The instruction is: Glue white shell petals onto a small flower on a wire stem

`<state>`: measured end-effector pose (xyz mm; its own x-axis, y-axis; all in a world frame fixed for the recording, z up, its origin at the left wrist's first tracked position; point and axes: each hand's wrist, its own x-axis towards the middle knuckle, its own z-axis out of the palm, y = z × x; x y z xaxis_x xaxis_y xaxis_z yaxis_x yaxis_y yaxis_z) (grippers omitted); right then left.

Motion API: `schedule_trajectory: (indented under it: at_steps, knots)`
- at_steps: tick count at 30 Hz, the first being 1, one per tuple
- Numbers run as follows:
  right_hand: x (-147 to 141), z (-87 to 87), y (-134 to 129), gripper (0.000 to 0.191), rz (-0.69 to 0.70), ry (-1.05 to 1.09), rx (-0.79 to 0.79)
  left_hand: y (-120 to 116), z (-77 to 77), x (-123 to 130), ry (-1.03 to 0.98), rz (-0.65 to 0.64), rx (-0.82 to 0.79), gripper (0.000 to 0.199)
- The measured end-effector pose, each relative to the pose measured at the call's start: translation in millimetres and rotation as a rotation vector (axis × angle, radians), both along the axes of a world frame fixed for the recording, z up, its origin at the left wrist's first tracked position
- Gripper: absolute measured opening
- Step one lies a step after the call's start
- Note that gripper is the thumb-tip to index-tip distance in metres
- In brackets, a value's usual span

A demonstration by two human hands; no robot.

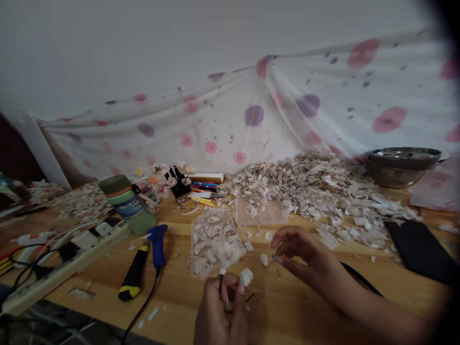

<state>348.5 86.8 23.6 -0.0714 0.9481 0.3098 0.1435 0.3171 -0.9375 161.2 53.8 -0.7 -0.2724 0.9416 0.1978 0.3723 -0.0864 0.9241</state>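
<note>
Our left hand (221,314), at six o'clock in the view, is pinched around a thin dark stem that carries a half-built white flower (227,253) of pale petals, with one loose petal (246,276) held against the thumb. Our right hand (302,254), at about four o'clock from the flower and apart from it, hovers over the wooden table (172,292) with the fingers curled and the thumb and forefinger drawn close; we cannot tell whether they nip anything.

Just behind the flower, at twelve o'clock from the left hand, lies a shallow clear tray (210,239) holding sorted pale petals. A second clear tray (259,211) sits beside it at one o'clock, with a few flakes in it. Beyond that, a broad heap of shell flakes (323,191) spreads toward two o'clock, ending near stacked steel bowls (400,165) whose contents we cannot see.

At ten o'clock a green bottle (127,203) lies tilted on its side, with a blue glue gun (157,244) and a black-and-yellow knife (134,273) just in front of it.
</note>
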Motion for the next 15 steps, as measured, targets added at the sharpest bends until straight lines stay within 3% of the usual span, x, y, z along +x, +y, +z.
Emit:
schedule_trajectory:
  at_steps: [4,6,8,11,15]
  knots:
    - [11,2.5,7,0.019,-0.081,-0.069,0.007,35,17.8,-38,0.231,0.02,-0.052,0.022]
    - [13,1.5,8,0.019,-0.076,-0.073,0.017,59,25.3,-51,0.265,-0.061,-0.162,0.011]
    - [13,1.4,8,0.018,-0.044,-0.102,0.009,79,28.0,-57,0.129,-0.231,-0.301,0.014]
    - [12,4.0,8,0.016,0.012,-0.16,0.01,90,23.2,-50,0.053,-0.378,-0.377,0.018]
    - [14,5.9,11,0.018,-0.005,-0.139,0.005,81,11.7,-17,0.049,-0.532,-0.379,0.019]
